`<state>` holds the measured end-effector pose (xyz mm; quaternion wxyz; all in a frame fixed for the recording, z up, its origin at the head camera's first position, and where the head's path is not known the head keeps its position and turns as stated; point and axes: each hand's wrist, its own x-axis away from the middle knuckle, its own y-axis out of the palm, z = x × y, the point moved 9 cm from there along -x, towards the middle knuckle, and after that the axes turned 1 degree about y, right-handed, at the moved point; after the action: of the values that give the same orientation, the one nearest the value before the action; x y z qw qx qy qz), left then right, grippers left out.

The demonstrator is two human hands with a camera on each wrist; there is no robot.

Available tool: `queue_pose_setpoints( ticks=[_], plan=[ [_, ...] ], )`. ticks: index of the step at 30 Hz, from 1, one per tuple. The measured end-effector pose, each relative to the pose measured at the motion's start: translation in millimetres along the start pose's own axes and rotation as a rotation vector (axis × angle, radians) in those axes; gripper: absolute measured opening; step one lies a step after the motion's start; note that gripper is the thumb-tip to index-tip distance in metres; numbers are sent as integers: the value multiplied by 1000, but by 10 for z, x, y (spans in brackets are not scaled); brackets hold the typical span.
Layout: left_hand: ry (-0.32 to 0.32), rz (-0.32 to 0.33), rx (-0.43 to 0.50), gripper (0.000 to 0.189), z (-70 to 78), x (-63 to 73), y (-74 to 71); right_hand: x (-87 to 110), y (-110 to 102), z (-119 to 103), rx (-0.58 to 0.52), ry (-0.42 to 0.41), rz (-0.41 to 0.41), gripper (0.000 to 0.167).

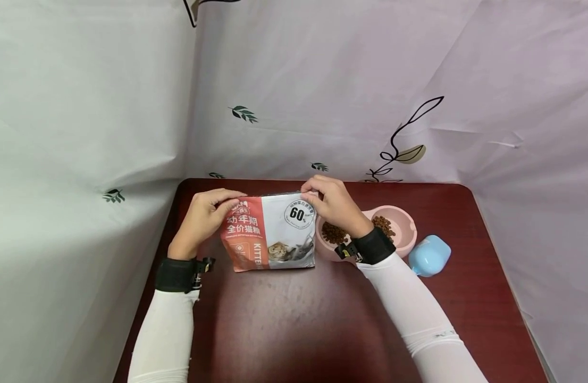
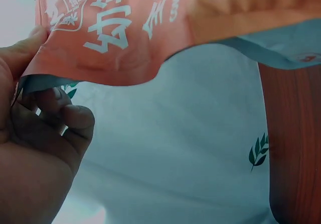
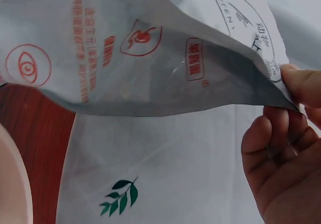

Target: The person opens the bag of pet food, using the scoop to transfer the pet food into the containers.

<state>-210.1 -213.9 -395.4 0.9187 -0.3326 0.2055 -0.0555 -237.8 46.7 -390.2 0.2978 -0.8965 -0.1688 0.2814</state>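
Cat food bag (image 1: 269, 234) stands upright on the bench (image 1: 322, 319), centre, slightly toward 12 o'clock. Left hand (image 1: 205, 215) pinches its top corner at 10 o'clock; right hand (image 1: 334, 205) pinches the top corner at 2 o'clock. Bag mouth looks closed, hard to confirm. Pink bowl (image 1: 401, 226) with kibble (image 1: 382, 223) sits at 3 o'clock just beside the bag, blue scoop (image 1: 430, 255) further out.

orange and white bag (image 1: 269, 234), pink bowl (image 1: 403, 221), blue scoop (image 1: 430, 256), dark red table (image 1: 322, 319).
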Motion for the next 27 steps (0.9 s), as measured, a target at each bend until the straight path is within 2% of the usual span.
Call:
queue_pose_setpoints(
  ticks=[5, 10, 18, 22, 27],
  plan=[
    [34, 15, -33, 12, 64, -5, 13, -10, 40, -77, 56, -51, -39, 13],
    [86, 37, -82, 7, 142, -11, 12, -30, 58, -122, 87, -53, -56, 11],
    [138, 83, -265, 11, 310, -16, 38, -79, 96, -157, 101, -32, -87, 9],
    [181, 86, -277, 18, 380, -41, 80, -82, 132, -179, 102, -22, -110, 10],
    [214, 102, -280, 11, 423, -64, 118, -83, 174, -264, 203, -72, -123, 21]
  ],
)
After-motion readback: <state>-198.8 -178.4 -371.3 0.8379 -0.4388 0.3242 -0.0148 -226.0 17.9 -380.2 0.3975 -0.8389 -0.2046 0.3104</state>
